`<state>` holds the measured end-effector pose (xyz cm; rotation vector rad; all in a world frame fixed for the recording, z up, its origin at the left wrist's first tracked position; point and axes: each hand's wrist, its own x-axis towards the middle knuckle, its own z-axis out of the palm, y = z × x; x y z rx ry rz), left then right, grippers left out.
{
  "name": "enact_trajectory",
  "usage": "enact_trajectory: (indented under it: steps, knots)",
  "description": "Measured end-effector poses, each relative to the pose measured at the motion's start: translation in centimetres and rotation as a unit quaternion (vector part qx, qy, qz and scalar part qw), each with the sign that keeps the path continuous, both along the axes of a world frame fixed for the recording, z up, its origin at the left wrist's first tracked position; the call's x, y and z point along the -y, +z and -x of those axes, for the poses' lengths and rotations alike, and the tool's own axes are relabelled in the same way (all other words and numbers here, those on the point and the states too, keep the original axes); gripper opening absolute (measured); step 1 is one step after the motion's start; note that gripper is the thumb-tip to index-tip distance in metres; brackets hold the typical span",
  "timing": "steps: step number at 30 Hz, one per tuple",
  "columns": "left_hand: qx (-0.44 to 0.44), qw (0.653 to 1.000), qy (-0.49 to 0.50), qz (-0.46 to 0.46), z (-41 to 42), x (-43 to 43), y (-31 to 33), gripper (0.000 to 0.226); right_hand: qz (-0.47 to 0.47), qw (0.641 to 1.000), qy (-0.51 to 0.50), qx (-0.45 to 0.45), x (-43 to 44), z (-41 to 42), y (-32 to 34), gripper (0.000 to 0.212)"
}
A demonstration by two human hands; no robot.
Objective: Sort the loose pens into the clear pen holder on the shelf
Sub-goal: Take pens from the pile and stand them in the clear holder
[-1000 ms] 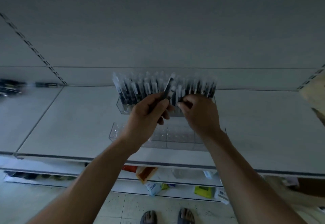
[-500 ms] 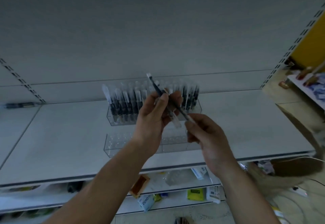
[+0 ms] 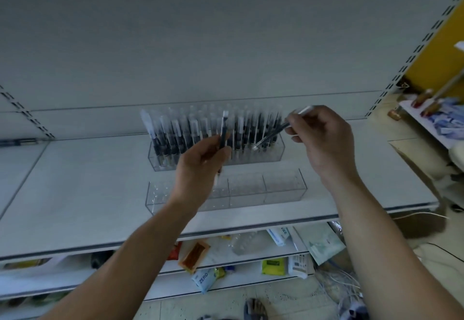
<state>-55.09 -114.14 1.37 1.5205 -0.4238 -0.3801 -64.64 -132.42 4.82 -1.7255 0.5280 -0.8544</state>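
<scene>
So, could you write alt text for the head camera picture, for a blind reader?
A person's left hand grips an upright pen and the right hand pinches a slanted pen, above a white shelf, in front of a clear holder packed with pens. A second clear holder stands nearer.

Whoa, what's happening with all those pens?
A person is sorting pens into clear holders on a white shelf. Their left hand grips an upright pen. Their right hand pinches a slanted pen, with its lower end pointing at the right end of the rear pen holder. That holder is already packed with standing pens. The front pen holder looks empty.
</scene>
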Motion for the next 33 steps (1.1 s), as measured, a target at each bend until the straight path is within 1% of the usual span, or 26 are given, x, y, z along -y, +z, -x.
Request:
enact_trajectory:
  steps: [2,5,8,11,13,16,20,24,26,28,30,32,33]
  knots:
    - [0.005,1.000,-0.004,0.000,0.0,-0.1,-0.1,0.022,0.079,0.996,0.011,-0.033,0.1,-1.0,-0.1,0.006]
    - [0.006,1.000,-0.004,0.001,0.1,-0.3,-0.1,0.019,0.160,0.984,0.015,-0.073,0.0,-2.4,-0.3,0.014]
    - [-0.002,1.000,0.004,-0.001,0.1,-0.3,-0.1,0.018,0.189,0.977,0.025,-0.096,-0.3,-3.5,-0.4,0.017]
    - [-0.003,1.000,0.014,0.002,0.1,-0.3,0.0,0.017,0.247,0.956,0.047,-0.154,-0.5,-4.4,-1.2,0.019]
    - [-0.006,1.000,0.019,0.008,0.0,-0.2,0.1,0.016,0.263,0.945,0.062,-0.185,-0.9,-4.8,-2.0,0.020]
    - [-0.024,0.999,0.023,0.020,0.3,0.0,0.4,0.016,0.273,0.942,0.041,-0.189,-1.3,-5.3,-2.6,0.017]
    - [-0.034,0.999,0.020,0.030,0.5,0.2,0.7,0.015,0.270,0.941,0.031,-0.203,-1.2,-5.6,-2.2,0.019]
    - [-0.041,0.998,0.018,0.034,0.8,0.4,0.7,0.015,0.315,0.919,0.039,-0.233,-1.4,-5.4,-3.3,0.026]
    - [-0.040,0.999,0.023,0.029,0.8,0.4,0.6,0.014,0.298,0.925,0.045,-0.231,-1.4,-5.5,-3.7,0.024]
    - [-0.050,0.998,0.030,0.035,0.7,0.4,0.6,0.012,0.256,0.939,0.050,-0.225,-1.4,-5.1,-3.7,0.020]
    - [-0.074,0.995,0.034,0.059,0.7,0.4,0.7,0.010,0.210,0.953,0.042,-0.215,-1.8,-3.6,-3.6,0.022]
    - [-0.110,0.989,0.036,0.091,0.8,0.6,0.9,0.010,0.143,0.972,0.023,-0.186,-2.8,-1.5,-3.8,0.029]
    - [-0.133,0.985,0.034,0.107,0.9,0.7,1.0,0.010,0.081,0.981,0.030,-0.173,-3.5,-0.5,-3.9,0.034]
